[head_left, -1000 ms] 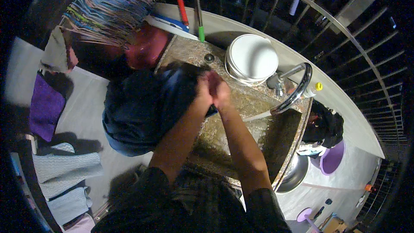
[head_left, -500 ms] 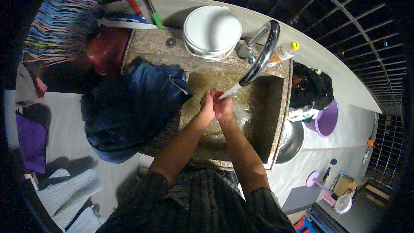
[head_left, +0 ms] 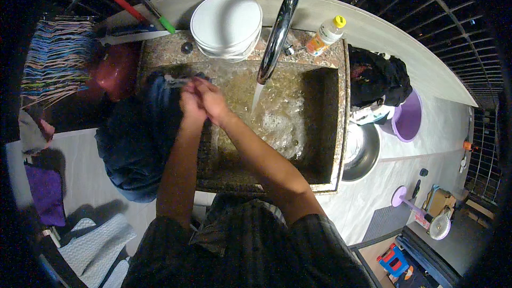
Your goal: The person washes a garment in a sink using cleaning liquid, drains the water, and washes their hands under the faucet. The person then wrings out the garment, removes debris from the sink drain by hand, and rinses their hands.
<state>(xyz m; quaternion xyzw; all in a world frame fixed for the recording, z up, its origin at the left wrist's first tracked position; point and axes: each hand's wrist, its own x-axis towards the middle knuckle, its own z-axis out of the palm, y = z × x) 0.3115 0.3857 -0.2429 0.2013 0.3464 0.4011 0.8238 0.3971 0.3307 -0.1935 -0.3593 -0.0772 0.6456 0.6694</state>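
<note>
My left hand [head_left: 192,101] and my right hand [head_left: 212,100] are pressed together, fingers curled in, over the left part of the stone sink [head_left: 342,144]. Whatever lies between them, if anything, is hidden, and the fingertips are somewhat blurred. Just left of them a heap of dark blue clothing [head_left: 133,152] hangs over the sink's left side. From the curved chrome faucet [head_left: 278,37] a stream of water [head_left: 256,97] falls past my hands into the sink, where the water bubbles.
Behind the sink stand a white lidded bucket [head_left: 226,21] and a yellow-capped bottle [head_left: 326,36]. Dark clothes [head_left: 376,77], a purple bucket [head_left: 408,117] and a metal basin [head_left: 368,154] are to the right. A dark red container [head_left: 118,72] and many hangers [head_left: 56,58] sit at the left.
Both hands have left the water stream and moved left and a little away from me, up beside the blue clothing. The water now falls straight into the sink. The view has shifted.
</note>
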